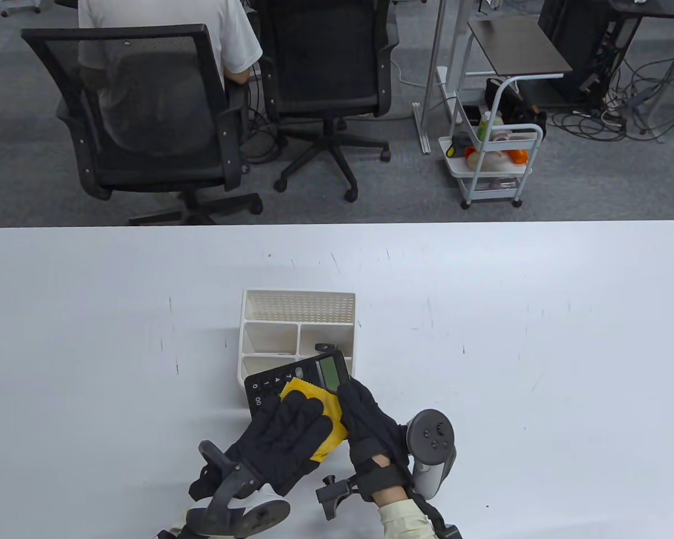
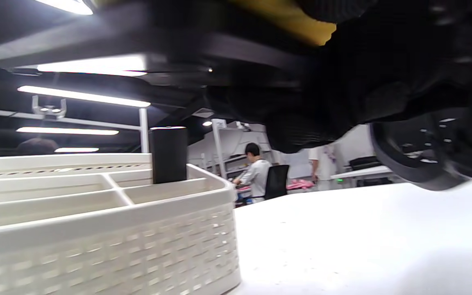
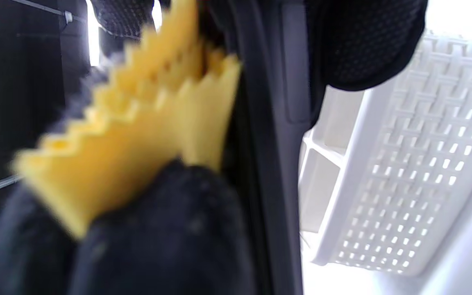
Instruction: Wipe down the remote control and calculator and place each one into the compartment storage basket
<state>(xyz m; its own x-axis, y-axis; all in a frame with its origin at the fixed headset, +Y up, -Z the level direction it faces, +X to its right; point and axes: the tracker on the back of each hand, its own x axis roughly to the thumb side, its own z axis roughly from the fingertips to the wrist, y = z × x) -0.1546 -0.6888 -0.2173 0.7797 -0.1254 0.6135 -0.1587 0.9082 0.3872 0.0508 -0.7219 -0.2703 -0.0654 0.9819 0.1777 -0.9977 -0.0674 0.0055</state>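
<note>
The black calculator (image 1: 283, 383) is tilted up just in front of the white compartment basket (image 1: 297, 306), its display toward the basket. My left hand (image 1: 295, 418) lies flat over a yellow cloth (image 1: 310, 391) and presses it on the keys. My right hand (image 1: 359, 404) grips the calculator's right edge. In the right wrist view the cloth (image 3: 137, 139) and the calculator's edge (image 3: 268, 123) fill the frame beside the basket (image 3: 416, 172). The black remote control (image 2: 169, 155) stands upright in the basket's (image 2: 137, 229) right-hand compartment; only its top (image 1: 326, 348) shows in the table view.
The white table (image 1: 539, 348) stretches wide to both sides. Beyond its far edge stand two black office chairs (image 1: 146, 123), with a person seated in one, and a white trolley (image 1: 494, 163) with bottles.
</note>
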